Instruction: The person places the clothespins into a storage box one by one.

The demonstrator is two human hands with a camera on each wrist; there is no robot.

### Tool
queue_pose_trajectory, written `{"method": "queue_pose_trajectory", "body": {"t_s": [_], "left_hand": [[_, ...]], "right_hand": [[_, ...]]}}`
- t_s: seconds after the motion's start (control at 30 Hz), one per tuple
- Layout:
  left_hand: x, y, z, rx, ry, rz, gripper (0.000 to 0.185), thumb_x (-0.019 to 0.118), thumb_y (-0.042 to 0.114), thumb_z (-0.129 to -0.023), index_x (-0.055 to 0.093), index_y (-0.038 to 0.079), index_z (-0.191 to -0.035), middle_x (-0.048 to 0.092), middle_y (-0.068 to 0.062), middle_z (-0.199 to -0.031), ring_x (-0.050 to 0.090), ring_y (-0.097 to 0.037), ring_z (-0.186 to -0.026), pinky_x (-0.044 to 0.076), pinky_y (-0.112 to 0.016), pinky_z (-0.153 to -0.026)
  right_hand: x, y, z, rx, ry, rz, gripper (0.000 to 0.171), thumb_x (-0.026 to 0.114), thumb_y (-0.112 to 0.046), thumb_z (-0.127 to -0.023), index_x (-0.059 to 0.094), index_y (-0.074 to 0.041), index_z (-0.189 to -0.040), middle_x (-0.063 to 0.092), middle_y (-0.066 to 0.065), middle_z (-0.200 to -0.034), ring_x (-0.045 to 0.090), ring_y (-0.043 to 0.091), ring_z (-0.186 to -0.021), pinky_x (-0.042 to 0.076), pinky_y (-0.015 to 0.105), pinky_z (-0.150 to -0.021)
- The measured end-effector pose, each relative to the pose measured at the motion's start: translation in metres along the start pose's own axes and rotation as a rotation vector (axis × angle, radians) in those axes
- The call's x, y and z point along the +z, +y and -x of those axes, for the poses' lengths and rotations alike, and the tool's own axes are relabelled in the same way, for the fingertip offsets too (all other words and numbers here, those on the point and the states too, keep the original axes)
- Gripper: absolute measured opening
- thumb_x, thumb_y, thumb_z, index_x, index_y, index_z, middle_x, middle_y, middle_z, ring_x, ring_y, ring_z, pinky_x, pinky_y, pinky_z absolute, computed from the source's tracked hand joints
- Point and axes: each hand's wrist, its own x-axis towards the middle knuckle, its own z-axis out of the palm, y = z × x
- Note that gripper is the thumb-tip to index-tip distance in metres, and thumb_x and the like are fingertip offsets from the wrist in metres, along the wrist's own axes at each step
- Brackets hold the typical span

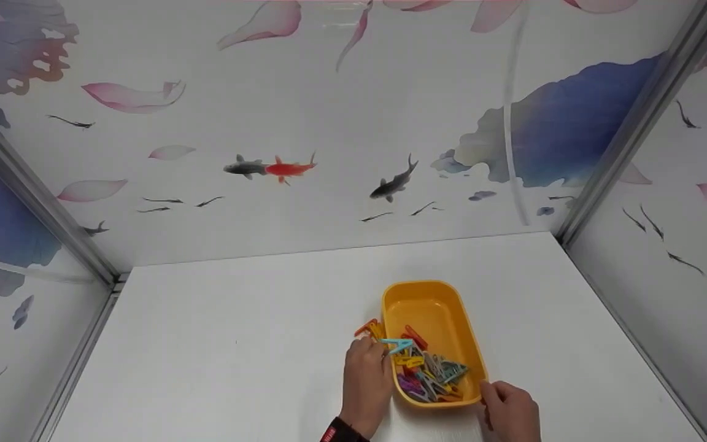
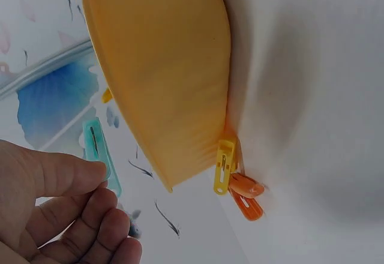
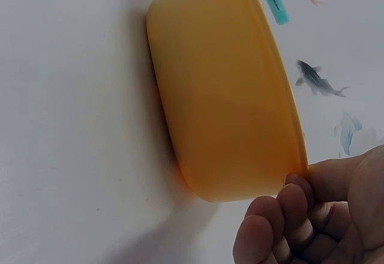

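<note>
Between thumb and forefinger, my left hand (image 1: 367,382) pinches a light-blue clothespin (image 2: 99,150) by one end, up at rim height on the left side of a yellow plastic basin (image 1: 436,304). My right hand (image 1: 511,410) grips the basin's near right corner, thumb over the rim and fingers beneath it in the right wrist view. Inside the basin's near half lies a heap of mixed clothespins (image 1: 430,371), purple, grey, green, yellow and orange. Outside, against its left wall, a yellow clothespin (image 2: 225,163) and an orange clothespin (image 2: 246,196) lie on the table.
The basin stands on a white table (image 1: 237,344). Behind it rises a white panel (image 1: 329,123) printed with fish and petals. Similar side panels with metal frame posts (image 1: 629,129) border the table left and right. A dark band (image 1: 342,431) circles the left wrist.
</note>
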Motion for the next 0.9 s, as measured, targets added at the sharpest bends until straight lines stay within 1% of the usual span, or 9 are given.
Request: {"method": "queue_pose_trajectory", "body": {"t_s": [0.1, 0.23, 0.33, 0.47, 0.57, 0.73, 0.9], "left_hand": [[0.002, 0.005, 0.002, 0.013, -0.012, 0.017, 0.005, 0.069, 0.006, -0.085, 0.073, 0.009, -0.083, 0.046, 0.008, -0.073, 0.044, -0.008, -0.074, 0.038, -0.025, -0.069], [0.005, 0.011, 0.003, 0.018, -0.036, 0.02, 0.004, 0.069, 0.008, -0.086, 0.072, 0.01, -0.084, 0.047, 0.009, -0.074, 0.045, -0.007, -0.075, 0.04, -0.026, -0.071], [0.007, 0.015, 0.003, 0.042, -0.039, 0.01, 0.005, 0.069, 0.008, -0.086, 0.07, 0.01, -0.082, 0.047, 0.008, -0.073, 0.045, -0.008, -0.075, 0.041, -0.027, -0.072], [0.009, 0.018, 0.004, 0.083, -0.024, -0.002, 0.008, 0.069, 0.008, -0.086, 0.068, 0.01, -0.078, 0.045, 0.008, -0.072, 0.046, -0.008, -0.074, 0.04, -0.026, -0.07], [0.01, 0.021, 0.004, 0.098, -0.017, -0.002, 0.008, 0.069, 0.008, -0.086, 0.068, 0.01, -0.078, 0.045, 0.008, -0.071, 0.045, -0.008, -0.073, 0.04, -0.025, -0.069], [0.013, 0.023, 0.004, 0.113, -0.025, 0.011, 0.007, 0.068, 0.009, -0.087, 0.069, 0.011, -0.08, 0.046, 0.009, -0.073, 0.044, -0.007, -0.074, 0.04, -0.026, -0.07], [0.014, 0.021, 0.005, 0.149, 0.003, 0.031, 0.008, 0.07, 0.009, -0.084, 0.068, 0.011, -0.076, 0.047, 0.008, -0.072, 0.044, -0.008, -0.074, 0.039, -0.026, -0.069]], "right_hand": [[0.0, 0.0, 0.0, -0.008, 0.007, 0.013, 0.035, 0.051, -0.027, -0.098, 0.062, -0.003, -0.075, 0.05, 0.001, -0.052, 0.047, 0.017, -0.05, 0.037, 0.029, -0.051], [0.001, 0.001, -0.001, -0.013, 0.01, 0.012, 0.036, 0.052, -0.028, -0.099, 0.062, -0.003, -0.075, 0.05, 0.001, -0.053, 0.047, 0.017, -0.05, 0.038, 0.029, -0.051], [0.001, 0.001, -0.001, -0.012, 0.014, 0.016, 0.035, 0.052, -0.027, -0.098, 0.063, -0.004, -0.075, 0.05, 0.001, -0.053, 0.047, 0.017, -0.051, 0.038, 0.029, -0.051], [0.001, 0.001, 0.0, -0.014, 0.017, 0.024, 0.035, 0.052, -0.027, -0.098, 0.063, -0.004, -0.075, 0.05, 0.002, -0.053, 0.047, 0.017, -0.05, 0.038, 0.029, -0.051], [0.001, 0.001, 0.0, -0.022, 0.018, 0.021, 0.035, 0.052, -0.027, -0.098, 0.063, -0.003, -0.075, 0.05, 0.002, -0.052, 0.047, 0.017, -0.05, 0.037, 0.029, -0.051], [0.0, 0.002, 0.0, -0.031, 0.029, 0.016, 0.035, 0.052, -0.027, -0.098, 0.063, -0.003, -0.074, 0.05, 0.001, -0.051, 0.047, 0.017, -0.049, 0.037, 0.029, -0.05], [0.0, 0.002, 0.001, -0.034, 0.028, 0.001, 0.036, 0.053, -0.028, -0.098, 0.063, -0.003, -0.074, 0.05, 0.001, -0.051, 0.046, 0.017, -0.048, 0.036, 0.029, -0.049]]}}
